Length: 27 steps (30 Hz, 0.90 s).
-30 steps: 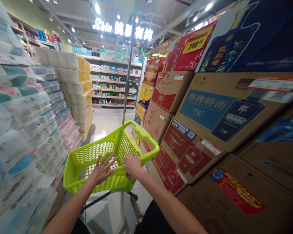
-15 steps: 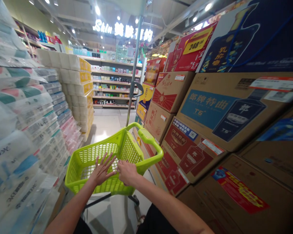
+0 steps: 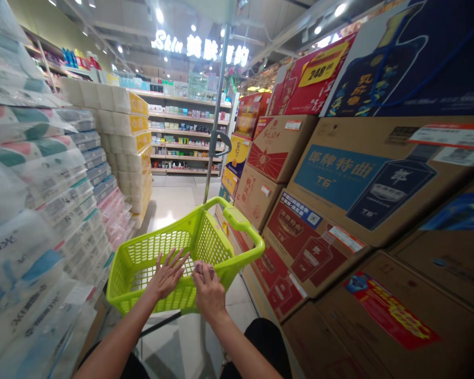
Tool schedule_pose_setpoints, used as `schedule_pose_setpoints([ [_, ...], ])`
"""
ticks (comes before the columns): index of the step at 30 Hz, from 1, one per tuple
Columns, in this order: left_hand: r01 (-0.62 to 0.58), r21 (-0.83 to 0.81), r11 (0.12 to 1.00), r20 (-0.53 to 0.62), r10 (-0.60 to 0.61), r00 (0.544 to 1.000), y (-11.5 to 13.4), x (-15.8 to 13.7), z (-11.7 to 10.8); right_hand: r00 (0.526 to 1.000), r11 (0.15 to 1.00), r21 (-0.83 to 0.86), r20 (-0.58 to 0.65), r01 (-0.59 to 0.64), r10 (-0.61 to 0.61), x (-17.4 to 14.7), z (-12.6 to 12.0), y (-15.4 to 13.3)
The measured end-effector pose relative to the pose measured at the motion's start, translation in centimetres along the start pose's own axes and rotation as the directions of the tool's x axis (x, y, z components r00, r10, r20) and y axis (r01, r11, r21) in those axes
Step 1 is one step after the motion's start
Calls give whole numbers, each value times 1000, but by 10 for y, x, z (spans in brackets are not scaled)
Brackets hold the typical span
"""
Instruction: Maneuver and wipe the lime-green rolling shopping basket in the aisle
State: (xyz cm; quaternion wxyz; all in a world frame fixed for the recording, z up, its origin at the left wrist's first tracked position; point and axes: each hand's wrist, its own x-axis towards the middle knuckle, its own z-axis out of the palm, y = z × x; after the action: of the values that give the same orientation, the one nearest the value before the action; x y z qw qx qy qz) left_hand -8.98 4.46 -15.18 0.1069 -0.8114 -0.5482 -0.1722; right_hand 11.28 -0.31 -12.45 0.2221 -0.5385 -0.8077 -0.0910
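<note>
A lime-green plastic shopping cart [image 3: 154,242] stands in front of me, its lattice-walled basket showing nothing but bare mesh floor. My left hand [image 3: 168,276] is open, fingers spread over the near rim of the basket. Just to its right, my right hand [image 3: 210,292] is closed around a small crumpled pinkish cloth [image 3: 201,266] at the same rim. Only the upper edge of the cloth shows; the fingers hide the rest. The cart's thick looped handle [image 3: 240,221] rises on the right, apart from both hands.
Stacked liquor cartons [image 3: 332,173] line the right side closely. Plastic-wrapped tissue packs [image 3: 43,163] pile up on the left, with white-and-yellow paper bundles [image 3: 118,121] beyond. A grey pole [image 3: 217,105] rises behind the cart. Product shelves [image 3: 185,142] cross the far end.
My right hand has turned more upright and shifted slightly right and down, so the cloth in its fingers shows more. The left hand stays spread at the rim.
</note>
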Motion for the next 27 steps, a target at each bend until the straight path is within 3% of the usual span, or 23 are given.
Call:
schedule_pose_setpoints([
  [5, 40, -24, 999, 30, -39, 999, 4, 0, -2, 973, 974, 25, -56, -224, 225, 17, -26, 48],
  [7, 55, -41, 998, 40, -53, 998, 8, 3, -1, 937, 941, 38, -87, -336, 338, 18, -25, 44],
  [9, 63, -52, 997, 36, -61, 997, 12, 7, 1, 923, 929, 50, -105, -368, 371, 13, -15, 22],
  [12, 66, -53, 996, 20, -65, 998, 13, 9, 4, 984, 983, 72, -51, -169, 173, 2, 3, -13],
  [14, 64, -54, 996, 10, -64, 998, 13, 8, 5, 998, 994, 89, 15, -65, 64, 0, 4, -17],
  [16, 63, -61, 996, 1, -63, 998, 14, 7, 6, 993, 990, 89, 53, -113, 108, 4, -5, -4],
  [19, 85, -95, 992, -4, -86, 996, 17, 9, 6, 960, 957, 71, 17, -281, 281, 15, -21, 23],
  [21, 111, -123, 986, 9, -111, 994, 21, 12, 6, 934, 934, 54, -30, -354, 356, 17, -20, 24],
  [23, 135, -142, 981, 21, -133, 991, 25, 15, 7, 937, 940, 39, -65, -340, 342, 11, -8, 10],
  [27, 128, -135, 982, -3, -130, 992, 30, 18, 7, 998, 999, 26, -61, -26, 28, -9, 16, -17],
])
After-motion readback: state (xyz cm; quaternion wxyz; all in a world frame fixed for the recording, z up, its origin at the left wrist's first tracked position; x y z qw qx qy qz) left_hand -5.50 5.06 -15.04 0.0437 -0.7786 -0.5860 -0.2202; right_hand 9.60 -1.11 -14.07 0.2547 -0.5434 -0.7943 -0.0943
